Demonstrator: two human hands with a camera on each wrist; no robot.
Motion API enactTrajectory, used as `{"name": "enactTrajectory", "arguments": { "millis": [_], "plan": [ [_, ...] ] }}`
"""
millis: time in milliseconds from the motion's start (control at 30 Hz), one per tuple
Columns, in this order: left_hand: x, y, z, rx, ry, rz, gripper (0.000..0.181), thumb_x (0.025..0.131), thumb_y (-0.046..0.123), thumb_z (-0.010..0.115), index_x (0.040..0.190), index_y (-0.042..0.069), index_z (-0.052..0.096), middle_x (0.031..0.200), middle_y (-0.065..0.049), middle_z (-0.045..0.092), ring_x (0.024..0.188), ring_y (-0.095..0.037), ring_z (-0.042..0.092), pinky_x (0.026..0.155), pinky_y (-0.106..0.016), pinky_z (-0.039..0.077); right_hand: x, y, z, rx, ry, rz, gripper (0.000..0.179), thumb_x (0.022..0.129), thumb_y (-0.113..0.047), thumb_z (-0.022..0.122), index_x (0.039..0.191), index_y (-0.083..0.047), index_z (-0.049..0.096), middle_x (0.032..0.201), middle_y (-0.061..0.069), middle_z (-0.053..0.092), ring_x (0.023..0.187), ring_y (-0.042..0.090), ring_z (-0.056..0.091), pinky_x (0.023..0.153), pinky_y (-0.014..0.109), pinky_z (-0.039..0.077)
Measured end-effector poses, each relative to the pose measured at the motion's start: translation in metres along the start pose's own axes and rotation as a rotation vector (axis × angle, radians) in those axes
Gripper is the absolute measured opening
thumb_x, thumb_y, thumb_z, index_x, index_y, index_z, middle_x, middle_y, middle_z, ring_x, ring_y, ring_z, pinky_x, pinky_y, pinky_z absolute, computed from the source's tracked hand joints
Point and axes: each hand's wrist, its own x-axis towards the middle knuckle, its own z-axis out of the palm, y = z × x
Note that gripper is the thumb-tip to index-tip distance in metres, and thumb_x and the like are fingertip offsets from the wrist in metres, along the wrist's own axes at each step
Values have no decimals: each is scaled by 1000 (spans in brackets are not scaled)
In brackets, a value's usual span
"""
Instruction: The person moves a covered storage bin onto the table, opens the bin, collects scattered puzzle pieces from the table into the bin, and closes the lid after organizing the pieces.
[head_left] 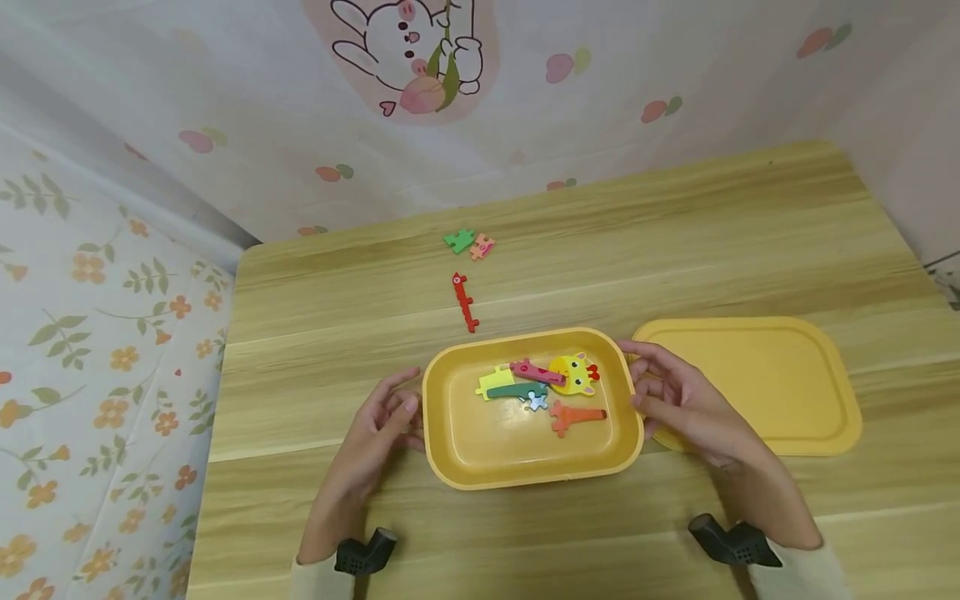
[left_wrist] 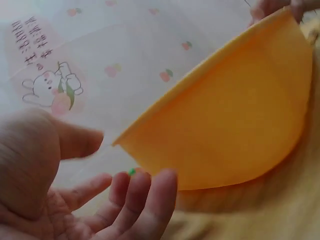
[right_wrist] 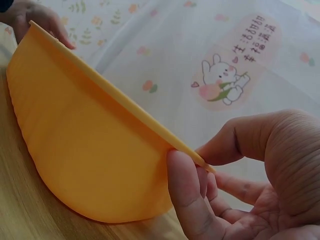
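A yellow plastic box [head_left: 525, 481] stands on the table between both hands. My right hand [head_left: 686, 404] pinches the rim at its right end, thumb against fingers in the right wrist view. Beside the left end is my left hand [head_left: 382, 429]; its fingers are loosely bent, and the left wrist view shows the thumb apart from the rim. Puzzle pieces lie in the box: a giraffe-head piece [head_left: 576, 375], a pink piece [head_left: 534, 372], a dark green piece [head_left: 516, 391], a light yellow piece [head_left: 489, 380], a pale blue piece [head_left: 536, 401] and an orange piece [head_left: 579, 416].
A flat yellow lid [head_left: 757, 383] lies right of the box, partly behind my right hand. Beyond the box are a red puzzle piece [head_left: 464, 303], a green piece [head_left: 460, 242] and a peach piece [head_left: 482, 247]. A printed curtain [head_left: 525, 150] hangs behind the wooden table [head_left: 322, 333].
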Motion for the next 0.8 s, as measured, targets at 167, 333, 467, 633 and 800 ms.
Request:
{"name": "enactTrajectory", "arguments": {
  "millis": [167, 333, 467, 633, 800],
  "plan": [
    [24, 27, -6, 231, 113, -36, 50, 112, 22, 54, 158, 6, 41, 109, -11, 61, 93, -17, 66, 74, -31, 68, -2, -2, 0, -19, 18, 4, 62, 101, 11, 58, 158, -6, 41, 112, 4, 60, 86, 9, 69, 55, 30, 65],
    [53, 50, -4, 503, 109, 9, 52, 109, 21, 59, 156, 5, 45, 125, -21, 61, 107, -34, 67, 84, -38, 67, -2, -3, 0, -21, 11, 20, 62, 101, 10, 58, 158, -6, 40, 112, 5, 60, 86, 9, 68, 56, 30, 66],
    [75, 60, -1, 673, 81, 18, 58, 106, 26, 65, 157, 5, 44, 132, -21, 62, 118, -39, 66, 97, -51, 63, -2, -3, 0, -15, 2, 33, 62, 101, 10, 58, 158, -6, 39, 112, 6, 59, 87, 10, 69, 58, 31, 66],
    [97, 61, 2, 757, 15, -18, 69, 102, 32, 70, 158, 5, 41, 140, -20, 60, 120, -36, 64, 107, -55, 57, -3, -3, -2, 6, -13, 18, 62, 101, 11, 57, 159, -4, 38, 109, 6, 59, 87, 11, 69, 57, 33, 67],
    [112, 60, 4, 840, 15, -6, 69, 102, 32, 70, 157, 2, 42, 139, -22, 62, 117, -36, 63, 103, -54, 57, -4, -1, -4, 30, -33, 1, 63, 101, 12, 57, 159, -2, 37, 104, 6, 63, 86, 12, 69, 57, 37, 67]
  ]
}}
